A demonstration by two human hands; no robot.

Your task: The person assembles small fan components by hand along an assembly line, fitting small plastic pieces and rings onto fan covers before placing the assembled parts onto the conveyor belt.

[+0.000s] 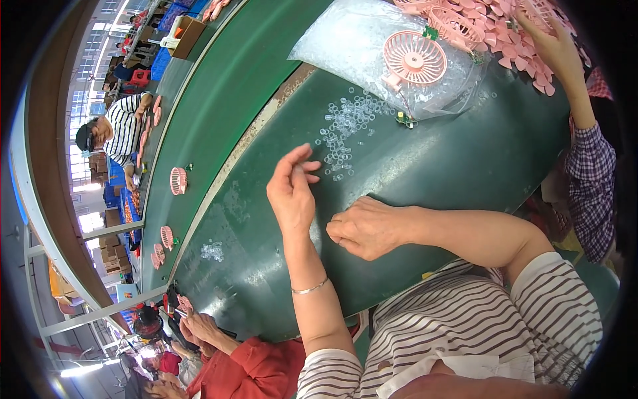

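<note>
My left hand [291, 193] is over the green tabletop beside a loose scatter of small clear plastic rings [349, 118]. Its fingers are bent but apart, and nothing shows between them. Closed, with the knuckles up, my right hand [369, 228] rests low over the table just right of the left one; whatever its fingers may hold is hidden. Beyond the rings, a round pink fan grille [415, 58] lies on a clear plastic bag [352, 43]. A wire joins it to a small green circuit board [405, 120].
Pink fan blades [525, 56] and more grilles are heaped at the far right, where a co-worker's hand [558, 50] reaches in. A green conveyor belt [219, 113] carries pink grilles [178, 181] past the table's left edge. Another person in a red sleeve [256, 366] works at lower left.
</note>
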